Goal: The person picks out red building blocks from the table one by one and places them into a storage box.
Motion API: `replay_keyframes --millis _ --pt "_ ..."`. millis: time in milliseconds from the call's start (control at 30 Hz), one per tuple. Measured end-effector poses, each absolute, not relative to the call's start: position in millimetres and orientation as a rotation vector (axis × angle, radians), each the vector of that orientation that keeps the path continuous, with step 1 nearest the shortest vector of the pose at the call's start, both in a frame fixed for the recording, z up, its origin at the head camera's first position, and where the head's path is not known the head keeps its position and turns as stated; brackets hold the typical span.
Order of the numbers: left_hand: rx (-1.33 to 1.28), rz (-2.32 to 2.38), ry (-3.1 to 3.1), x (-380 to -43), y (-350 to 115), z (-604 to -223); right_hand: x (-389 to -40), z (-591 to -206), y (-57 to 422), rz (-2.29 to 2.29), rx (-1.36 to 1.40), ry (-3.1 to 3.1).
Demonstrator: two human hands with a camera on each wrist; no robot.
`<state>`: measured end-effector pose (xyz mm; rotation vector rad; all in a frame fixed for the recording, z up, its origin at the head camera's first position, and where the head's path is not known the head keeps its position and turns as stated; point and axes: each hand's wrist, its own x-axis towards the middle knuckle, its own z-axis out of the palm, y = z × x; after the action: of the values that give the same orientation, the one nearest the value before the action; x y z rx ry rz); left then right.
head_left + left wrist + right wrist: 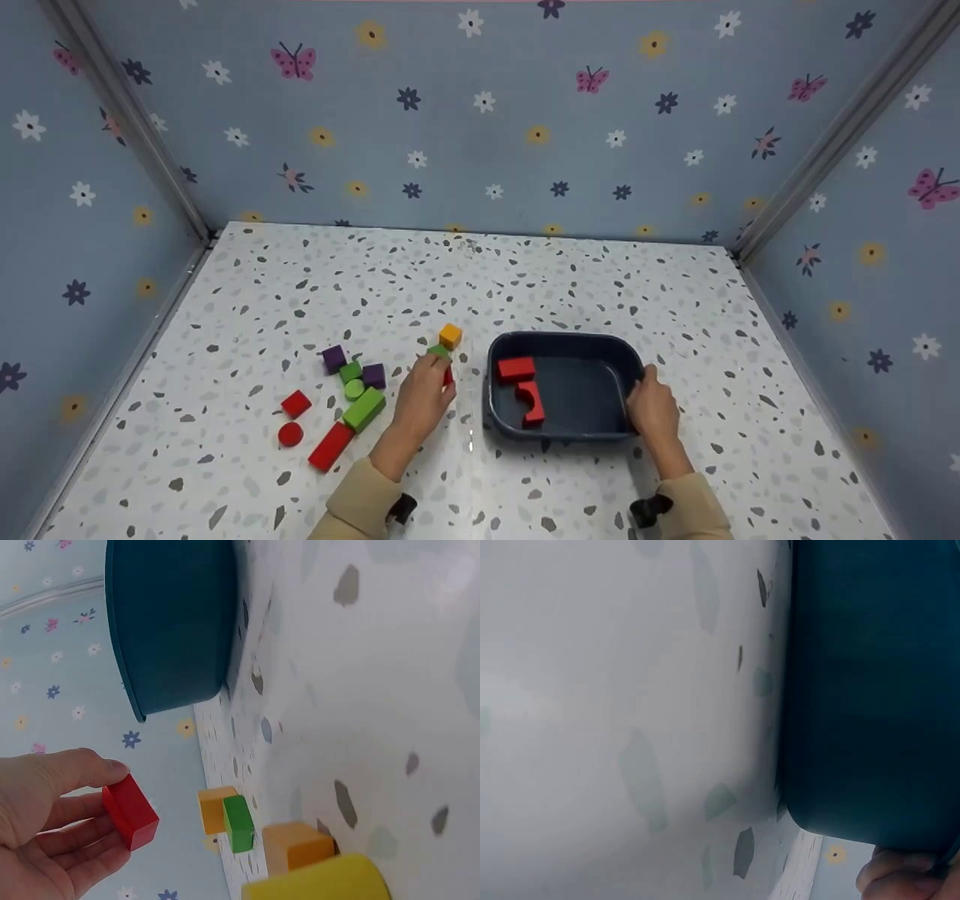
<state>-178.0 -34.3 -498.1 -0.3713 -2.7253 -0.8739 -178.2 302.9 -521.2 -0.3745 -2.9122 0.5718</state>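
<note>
The left hand (421, 397) pinches a red block (131, 812) between thumb and fingers, off the table (600, 285) and left of the dark blue container (585, 390). The right hand (655, 405) grips the container's side facing the table's right edge. Inside lie 2 red pieces (516, 369); 3 loose red pieces (331, 447) lie toward the table's left edge. The step looks like gathering red pieces; the next move probably calls for bringing the block over the rim before releasing.
</note>
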Motion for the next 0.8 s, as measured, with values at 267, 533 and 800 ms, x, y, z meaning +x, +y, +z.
replay_keyframes --millis 267,533,800 --pt "-0.394 -0.905 -2.644 -174 -19 -495 -178 -520 302 0.602 -0.398 -2.931" --pt "-0.483 -0.937 -2.555 -169 -2 -498 -178 -521 304 0.604 -0.403 -2.930" --pt "-0.574 -0.931 -2.492 -164 19 -497 -179 -522 304 0.601 -0.396 -2.913"
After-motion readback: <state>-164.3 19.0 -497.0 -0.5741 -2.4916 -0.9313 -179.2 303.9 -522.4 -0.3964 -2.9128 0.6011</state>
